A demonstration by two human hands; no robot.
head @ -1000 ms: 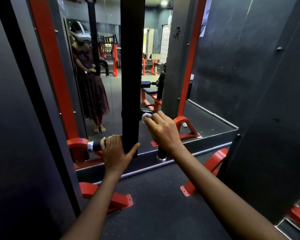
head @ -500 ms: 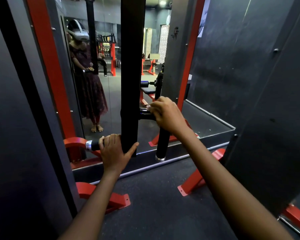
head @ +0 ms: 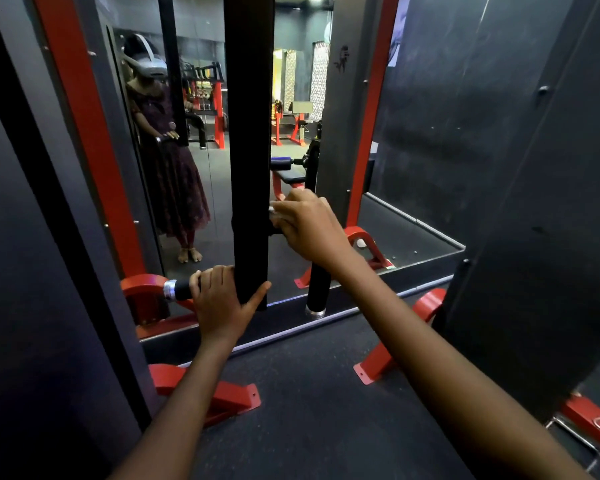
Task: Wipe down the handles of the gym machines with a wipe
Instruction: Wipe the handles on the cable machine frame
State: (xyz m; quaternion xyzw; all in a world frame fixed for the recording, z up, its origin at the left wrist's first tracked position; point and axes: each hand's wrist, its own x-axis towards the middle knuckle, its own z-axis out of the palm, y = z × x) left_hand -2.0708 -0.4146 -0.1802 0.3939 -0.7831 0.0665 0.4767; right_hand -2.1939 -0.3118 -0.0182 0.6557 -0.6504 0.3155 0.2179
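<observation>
Mirrored gym wall [head: 201,188]; right hand [head: 312,226] presses wipe [head: 272,210] on handle [head: 319,289].

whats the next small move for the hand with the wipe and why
Probably slide the right hand and wipe outward along the right handle, away from the central pad; the wipe sits at the handle's inner end, and the left hand steadies the left handle.

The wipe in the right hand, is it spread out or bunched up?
Bunched up: only a small white edge of the wipe peeks past the right hand's curled fingers.
</observation>
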